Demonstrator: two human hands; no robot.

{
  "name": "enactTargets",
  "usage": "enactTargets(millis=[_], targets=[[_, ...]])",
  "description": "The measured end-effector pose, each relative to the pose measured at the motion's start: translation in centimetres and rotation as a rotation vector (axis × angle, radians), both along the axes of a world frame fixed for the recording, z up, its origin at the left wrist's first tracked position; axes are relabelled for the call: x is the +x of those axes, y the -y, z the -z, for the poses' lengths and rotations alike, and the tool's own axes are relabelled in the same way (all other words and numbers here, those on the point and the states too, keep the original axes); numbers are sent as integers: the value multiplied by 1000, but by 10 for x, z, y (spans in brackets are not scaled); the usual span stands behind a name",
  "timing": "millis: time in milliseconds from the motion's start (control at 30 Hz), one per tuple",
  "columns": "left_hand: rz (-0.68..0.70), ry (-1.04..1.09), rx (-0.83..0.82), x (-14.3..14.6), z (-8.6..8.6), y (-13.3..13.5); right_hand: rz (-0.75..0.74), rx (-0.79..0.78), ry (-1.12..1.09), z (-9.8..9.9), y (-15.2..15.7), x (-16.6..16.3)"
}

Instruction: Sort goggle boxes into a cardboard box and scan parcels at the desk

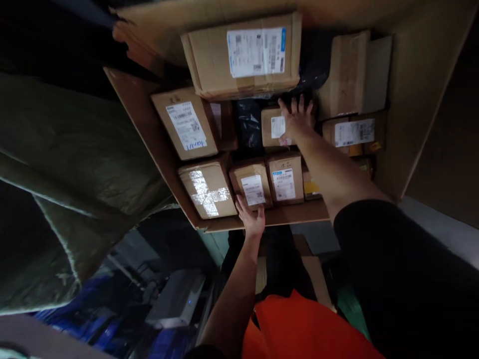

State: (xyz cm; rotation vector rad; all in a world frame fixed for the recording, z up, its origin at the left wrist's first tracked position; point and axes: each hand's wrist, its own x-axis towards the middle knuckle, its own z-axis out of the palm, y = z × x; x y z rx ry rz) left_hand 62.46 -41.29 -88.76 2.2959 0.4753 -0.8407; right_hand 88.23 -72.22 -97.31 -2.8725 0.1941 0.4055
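Note:
Before me is a large open cardboard box [269, 216] packed with smaller labelled parcels. My right hand [298, 119], fingers spread, rests over a small carton [270, 130] in its middle. My left hand [251, 219] is at the near edge, fingers apart, against the lower side of a labelled carton [247, 175]. Beside that carton stand another labelled carton [285, 162] and a carton with a cross of shiny tape [200, 207]. A black plastic package [249, 127] lies left of the small carton.
A larger labelled carton [209, 57] sits at the far side of the box. Tilted cartons [346, 75] are at the far right. Greenish cloth [75, 179] hangs at left, above a grey device [179, 296] with a blue light.

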Motion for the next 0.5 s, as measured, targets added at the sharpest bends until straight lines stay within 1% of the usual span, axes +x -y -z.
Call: enactTargets(millis=[67, 133, 167, 233, 300, 367, 433, 500], targets=[[-46, -15, -9, 3, -3, -1, -45, 6, 1, 10, 16, 2], [-126, -33, -16, 9, -7, -3, -78, 9, 3, 6, 28, 3], [-162, -48, -28, 13, -9, -4, -84, 2, -5, -1, 31, 3], [-210, -77, -77, 22, -13, -7, -73, -42, -61, -21, 31, 5], [-238, -100, -138, 31, -18, -12, -46, -110, -158, -44, 25, 7], [-261, -121, -176, 37, -20, -15, -46, -139, -226, -66, 15, 9], [-286, -132, -187, 39, -21, -16, -43, -105, -253, -83, 6, 10], [-300, -104, -198, 38, -20, -15, -14, -50, -292, -94, 0, 13]])
